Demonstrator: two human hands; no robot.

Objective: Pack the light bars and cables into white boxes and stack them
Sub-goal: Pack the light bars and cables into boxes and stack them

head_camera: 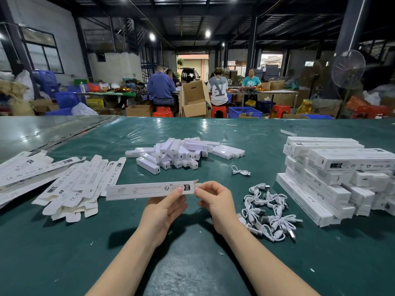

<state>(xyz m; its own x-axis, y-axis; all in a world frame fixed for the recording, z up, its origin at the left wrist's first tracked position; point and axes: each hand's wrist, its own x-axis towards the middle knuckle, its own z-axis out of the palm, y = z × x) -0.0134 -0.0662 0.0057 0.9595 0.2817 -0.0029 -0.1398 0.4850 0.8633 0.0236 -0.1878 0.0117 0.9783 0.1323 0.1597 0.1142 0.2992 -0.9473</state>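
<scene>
While the green table mat (192, 263) lies loaded with stock, a long white printed cardboard box (147, 191) hangs just above it.
Packed white boxes (333, 167) stacked right, flat carton blanks (72, 184) left, white plastic light bars (181, 152) heaped centre, coiled white cables (269, 210) by the right wrist. Tug hard and that thin end flap (197, 184) could crease. Left hand (164, 208) clasps the box, thumb on top; right hand (215, 201) pinches the flap.

The left hand (165, 207) grips a long white box (139, 191) level above the green surface (192, 263). The right hand (215, 201) pinches the box's right end flap with its fingers (199, 190). Flat boxes (70, 184) lie toward the left edge and light bars (183, 152) toward the far edge. Cables (269, 212) and stacked boxes (333, 178) lie toward the right edge.
</scene>
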